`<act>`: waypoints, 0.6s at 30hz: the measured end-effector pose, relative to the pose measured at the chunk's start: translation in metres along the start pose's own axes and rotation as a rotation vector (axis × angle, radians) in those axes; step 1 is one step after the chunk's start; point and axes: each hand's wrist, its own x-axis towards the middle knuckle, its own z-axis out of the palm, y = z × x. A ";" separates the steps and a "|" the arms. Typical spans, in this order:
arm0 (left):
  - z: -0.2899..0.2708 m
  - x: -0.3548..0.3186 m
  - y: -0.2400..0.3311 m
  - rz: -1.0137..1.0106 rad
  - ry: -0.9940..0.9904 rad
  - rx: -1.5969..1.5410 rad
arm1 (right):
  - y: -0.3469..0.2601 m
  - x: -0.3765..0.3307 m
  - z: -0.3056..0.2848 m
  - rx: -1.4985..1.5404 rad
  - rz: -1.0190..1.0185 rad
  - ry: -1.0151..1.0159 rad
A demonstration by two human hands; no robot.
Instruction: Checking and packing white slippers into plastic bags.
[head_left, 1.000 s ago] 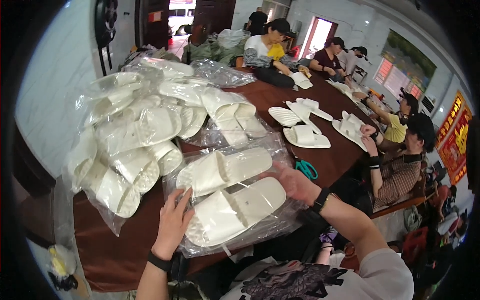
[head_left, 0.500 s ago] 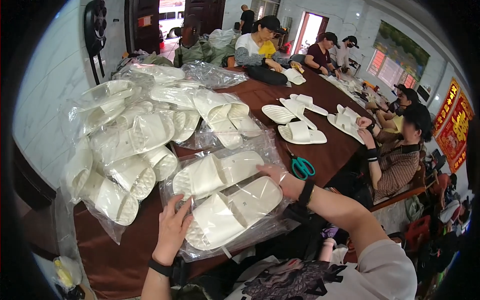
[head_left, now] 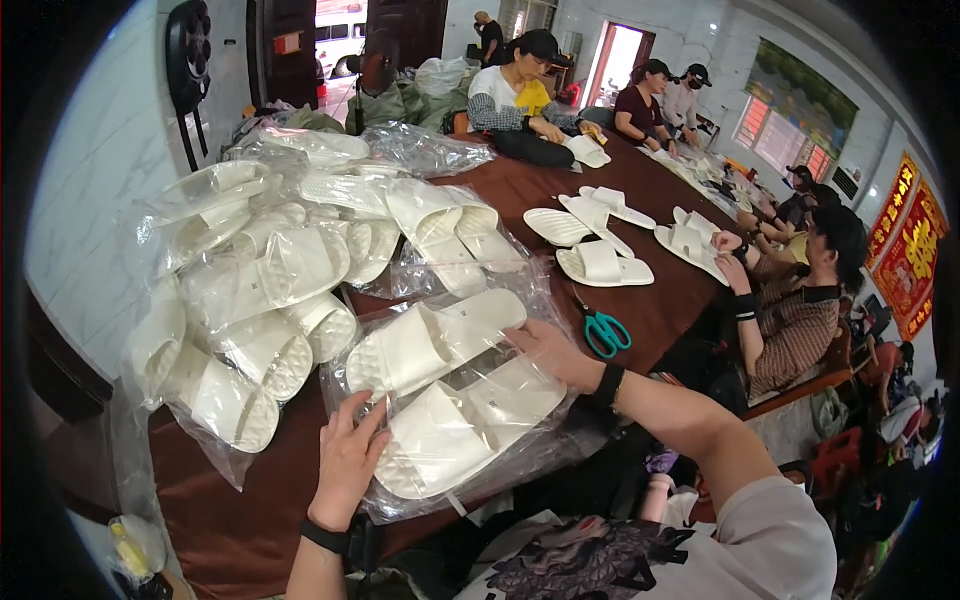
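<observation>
Two white slide slippers lie side by side in a clear plastic bag (head_left: pixel 470 372) at the table's near edge. My left hand (head_left: pixel 348 455) rests at the bag's left edge, fingers apart, beside the patterned ends of the slippers. Over the right side of the bag, my right hand (head_left: pixel 555 352) reaches in from the right, its fingers stretched toward the far slipper (head_left: pixel 405 352). The near slipper (head_left: pixel 440 445) lies partly beneath that hand. Whether the right fingertips are under or on top of the film is hard to see.
Several bagged white slippers (head_left: pixel 250 270) are heaped at left. Teal-handled scissors (head_left: pixel 605 333) lie right of my right hand. Loose slippers (head_left: pixel 600 262) are farther up the brown-covered table (head_left: pixel 500 185). A co-worker (head_left: pixel 800 310) sits at right, handling a slipper; others sit along the far side.
My right hand has shifted slightly left over the bag, and the film over the near slipper has wrinkled. My left hand has barely moved.
</observation>
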 end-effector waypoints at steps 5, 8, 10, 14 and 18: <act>0.001 0.000 0.002 0.025 0.006 0.019 | -0.006 -0.002 0.002 0.815 0.206 0.090; 0.002 -0.007 -0.003 0.009 0.005 0.029 | -0.012 -0.008 -0.006 0.106 -0.105 -0.063; 0.003 0.001 0.004 0.029 0.015 0.023 | 0.029 0.013 -0.010 0.353 -0.007 -0.035; -0.002 -0.005 0.004 -0.010 -0.029 0.031 | 0.002 -0.003 -0.023 0.376 -0.146 -0.228; -0.003 -0.001 0.007 -0.003 -0.055 0.020 | -0.023 0.000 -0.023 0.218 0.088 -0.230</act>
